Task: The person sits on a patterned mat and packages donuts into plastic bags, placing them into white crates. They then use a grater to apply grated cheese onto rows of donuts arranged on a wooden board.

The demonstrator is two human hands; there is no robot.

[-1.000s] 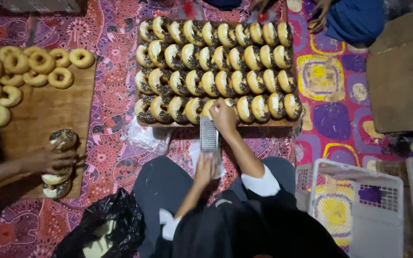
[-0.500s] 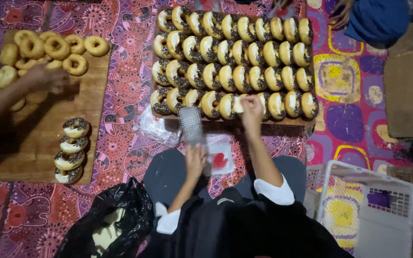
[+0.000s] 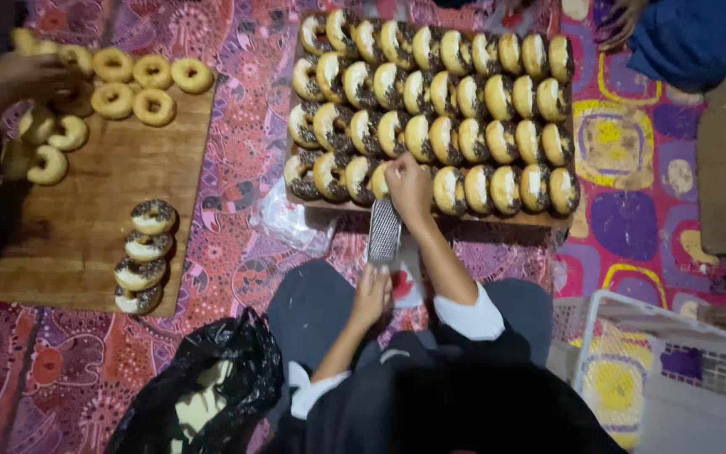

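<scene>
Grater point(image 3: 385, 229) gripped by left hand point(image 3: 371, 290); right hand point(image 3: 409, 185) pinches a doughnut point(image 3: 380, 181).

We see a dull perforated metal grater point(image 3: 384, 229), matt brown wooden boards point(image 3: 98, 223) with a worn grain, soft patterned cloth point(image 3: 237, 210) underfoot, a glossy crinkled black plastic bag point(image 3: 203, 391), a white plastic basket point(image 3: 674, 370) — smooth, latticed — doughnuts point(image 3: 430, 101) rough with dark sprinkles.

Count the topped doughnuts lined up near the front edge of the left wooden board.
4, in a short line on the wooden board, front-right part: first, second, third, fourth, overlapping. None seem hidden; plain ones lie farther back.
</scene>
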